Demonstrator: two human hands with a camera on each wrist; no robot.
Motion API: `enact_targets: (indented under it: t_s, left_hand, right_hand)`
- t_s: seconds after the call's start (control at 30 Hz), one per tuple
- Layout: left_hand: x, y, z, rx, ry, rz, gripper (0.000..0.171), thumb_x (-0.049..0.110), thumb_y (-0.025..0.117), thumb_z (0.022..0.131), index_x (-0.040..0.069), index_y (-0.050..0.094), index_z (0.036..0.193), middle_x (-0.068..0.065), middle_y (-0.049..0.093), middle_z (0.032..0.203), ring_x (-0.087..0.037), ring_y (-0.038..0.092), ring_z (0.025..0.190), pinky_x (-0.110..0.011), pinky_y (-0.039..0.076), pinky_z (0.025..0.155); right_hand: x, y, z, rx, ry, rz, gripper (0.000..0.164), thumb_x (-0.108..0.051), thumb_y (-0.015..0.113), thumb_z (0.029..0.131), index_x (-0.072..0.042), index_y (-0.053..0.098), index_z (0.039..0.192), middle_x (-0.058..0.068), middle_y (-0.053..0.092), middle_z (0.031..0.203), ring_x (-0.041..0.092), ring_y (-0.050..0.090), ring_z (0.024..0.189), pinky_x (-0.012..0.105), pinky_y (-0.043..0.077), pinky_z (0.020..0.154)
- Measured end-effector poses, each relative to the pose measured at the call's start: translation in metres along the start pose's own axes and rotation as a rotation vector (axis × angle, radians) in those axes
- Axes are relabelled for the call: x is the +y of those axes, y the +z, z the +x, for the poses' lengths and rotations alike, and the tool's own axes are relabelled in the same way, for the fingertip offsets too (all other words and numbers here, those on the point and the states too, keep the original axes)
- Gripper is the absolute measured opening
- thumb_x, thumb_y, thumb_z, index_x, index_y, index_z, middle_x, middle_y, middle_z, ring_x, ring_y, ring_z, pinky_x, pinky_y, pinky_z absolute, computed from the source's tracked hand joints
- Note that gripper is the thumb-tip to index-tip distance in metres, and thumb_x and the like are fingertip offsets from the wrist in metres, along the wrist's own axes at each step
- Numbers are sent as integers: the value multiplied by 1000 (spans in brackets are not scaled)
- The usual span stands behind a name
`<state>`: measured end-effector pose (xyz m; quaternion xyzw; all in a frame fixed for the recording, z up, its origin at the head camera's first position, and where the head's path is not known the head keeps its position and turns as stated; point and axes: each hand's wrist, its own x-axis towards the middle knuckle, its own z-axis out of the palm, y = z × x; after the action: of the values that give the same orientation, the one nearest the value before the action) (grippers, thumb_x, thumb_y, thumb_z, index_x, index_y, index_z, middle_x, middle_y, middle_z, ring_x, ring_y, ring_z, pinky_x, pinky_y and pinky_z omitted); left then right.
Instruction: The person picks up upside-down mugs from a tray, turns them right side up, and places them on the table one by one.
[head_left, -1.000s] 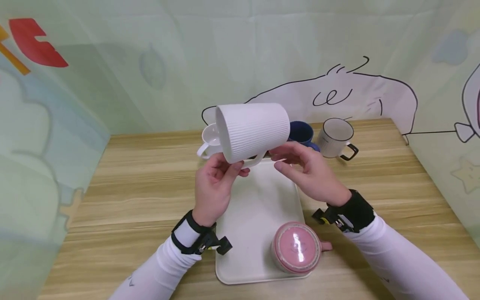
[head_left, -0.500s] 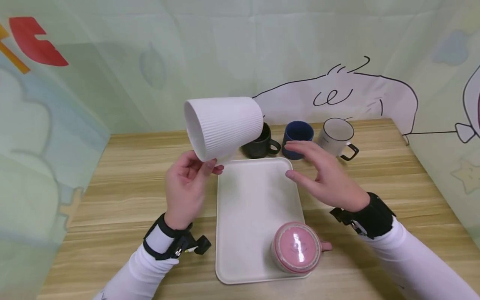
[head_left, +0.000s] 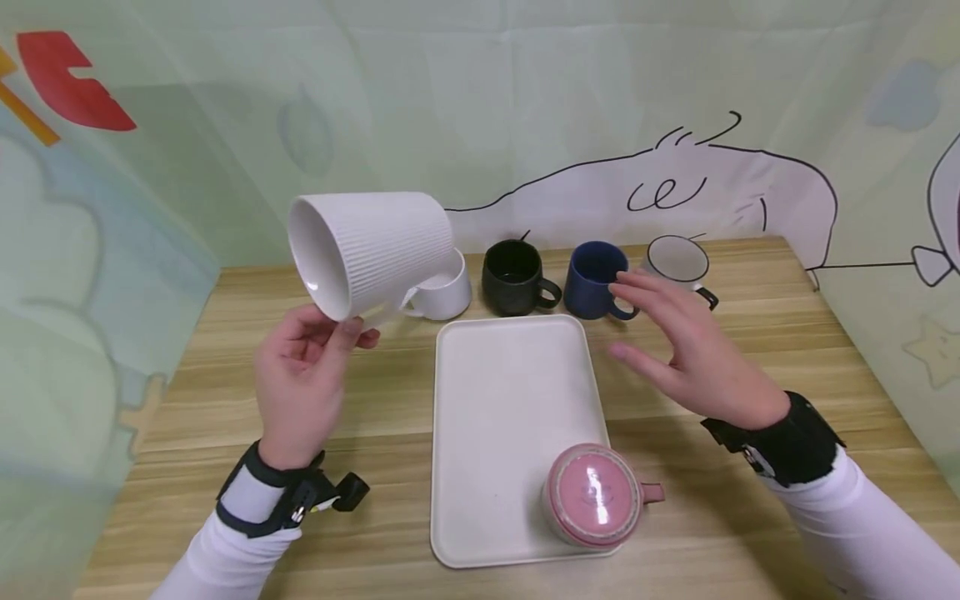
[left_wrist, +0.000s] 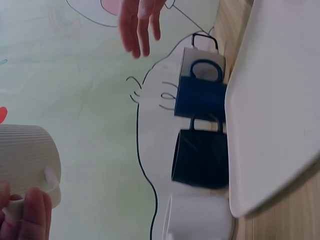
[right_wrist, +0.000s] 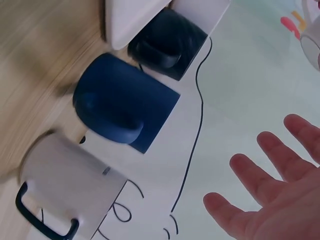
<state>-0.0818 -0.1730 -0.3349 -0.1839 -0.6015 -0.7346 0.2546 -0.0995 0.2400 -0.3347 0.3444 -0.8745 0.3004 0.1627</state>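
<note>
The left hand [head_left: 300,392] is in the left half of the frame, above the bench [head_left: 187,392]. It pinches the ribbed white mug [head_left: 386,246] low on its side, at the handle. This mug is in the air, lying sideways, with its mouth turned to the left of the frame. The handle is partly covered by the fingers, so I cannot say exactly how they pass around it. The right hand [head_left: 697,358], right of the centre, holds nothing; its fingers are extended and spread, well apart from the other hand.

The tray [head_left: 513,392] lies in the middle of the frame. At its lower right corner is the pink mug [head_left: 596,496], bottom up, its handle reaching past the rim. Behind the tray, four others stand upright in a row: a small white cup [head_left: 447,292], a black mug [head_left: 512,279], a blue mug [head_left: 587,286] and a black-rimmed mug [head_left: 677,257].

I judge the work to be at an early stage: one mug is turned over on the tray, one is in handling, and four appear untouched.
</note>
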Motion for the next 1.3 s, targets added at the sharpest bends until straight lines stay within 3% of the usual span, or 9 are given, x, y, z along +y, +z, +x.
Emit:
enact_targets:
  t_s: [0.2,0.37,0.5,0.67,0.93,1.17,1.3]
  left_hand:
    - [1,-23,5,64,-18,52,16,-13,73,93,-21,66,106,-19,72,90,-21,75,73,-29,63,73]
    - [0,-38,10,119,-68,142,17,-13,73,93,-23,65,104,-17,73,90,-19,74,71,-26,63,71]
    - [-3,-47,12,162,-113,248,13,-13,72,93,-21,67,103,-11,75,90,-15,73,69,-23,61,69]
    - [-9,-57,15,174,-154,485,12,-8,72,96,-17,69,104,0,75,90,-8,72,65,-20,60,66]
    - [-22,-75,18,160,-246,706,18,-1,75,97,-13,71,110,14,70,88,1,68,64,-13,57,63]
    - [-35,-85,20,123,-297,921,24,11,75,100,-8,73,114,-17,74,97,12,60,62,-8,48,58]
    - [-41,-86,22,99,-306,983,25,14,74,101,-8,74,114,-25,75,99,16,55,60,-7,45,56]
  right_hand:
    - [2,-8,-9,-22,45,-11,70,-22,85,92,-3,55,152,19,50,157,42,40,149,64,32,120]
    - [4,-14,-17,-56,71,-53,76,-21,86,91,-7,51,157,17,45,162,41,34,153,65,24,123]
    - [8,-16,-21,-82,57,-76,78,-27,84,93,-11,48,159,18,42,164,42,26,157,67,16,125]
    - [13,-16,-26,-98,48,-91,78,-37,81,95,-13,46,161,17,38,167,42,22,158,70,13,124]
    - [18,-15,-34,-126,76,-120,81,-32,84,93,-14,45,162,16,33,170,45,21,158,68,13,125]
    - [16,-12,-41,-164,105,-153,82,-32,85,91,-19,46,162,17,34,169,50,21,156,76,16,120]
    - [15,-9,-45,-184,113,-161,81,-35,85,91,-20,46,161,16,33,170,50,18,157,76,14,121]
